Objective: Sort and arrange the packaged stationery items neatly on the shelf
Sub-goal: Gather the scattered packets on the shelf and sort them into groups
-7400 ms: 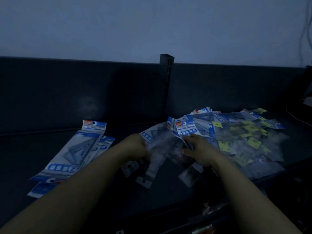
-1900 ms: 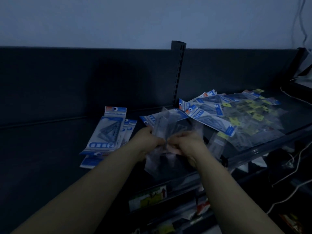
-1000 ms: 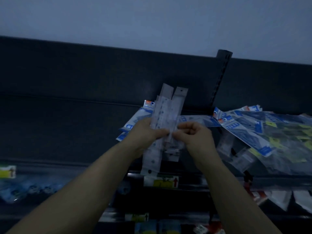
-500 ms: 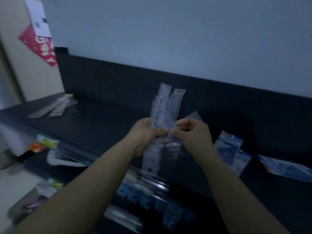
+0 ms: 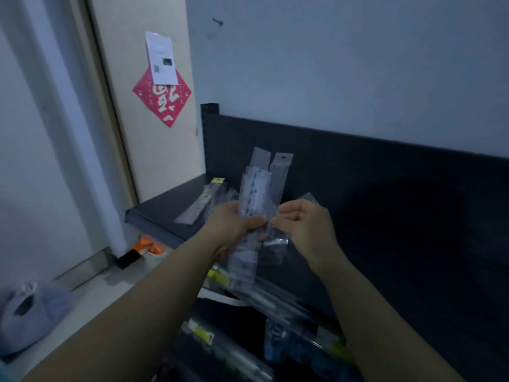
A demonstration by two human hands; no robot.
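Note:
My left hand (image 5: 234, 224) grips a bunch of long clear ruler packets (image 5: 257, 188), held upright above the dark shelf (image 5: 165, 208). My right hand (image 5: 305, 230) pinches the right edge of the same bunch at mid-height. The packets' lower ends hang below my hands. At the shelf's far left end lie a few long packaged rulers (image 5: 202, 204), one with a yellow tag.
A beige door (image 5: 154, 150) with a red diamond sticker (image 5: 162, 97) and a white paper stands left of the shelf. Lower shelves (image 5: 248, 334) below hold more packaged goods. An orange object (image 5: 146, 245) and a grey bag (image 5: 30, 312) lie on the floor.
The view has swung left along the shelf, away from the pile of blue packets to the shelf's left end by the door. Both hands still hold the bunch upright.

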